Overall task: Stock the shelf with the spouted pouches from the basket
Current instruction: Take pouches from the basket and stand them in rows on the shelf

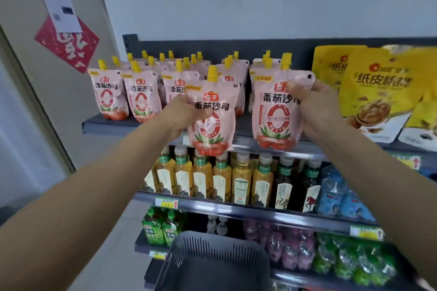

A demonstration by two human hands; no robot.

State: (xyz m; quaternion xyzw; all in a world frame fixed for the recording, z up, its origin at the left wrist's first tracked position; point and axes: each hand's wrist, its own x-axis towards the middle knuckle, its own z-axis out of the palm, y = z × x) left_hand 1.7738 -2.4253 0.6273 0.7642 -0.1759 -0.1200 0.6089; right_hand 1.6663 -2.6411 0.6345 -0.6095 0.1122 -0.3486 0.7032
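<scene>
Fingers (pixel 298 92) of each hand pinched a pouch's soft upper side at the shelf's (pixel 106 123) front edge; the limp, liquid-filled pouches probably sagged, better gripped near the stiff spout.

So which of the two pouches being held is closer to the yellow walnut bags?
The pouch in the right hand, the right-held pouch: it hangs beside the yellow walnut bags. The left-held pouch, in the left hand, hangs further left.
</scene>
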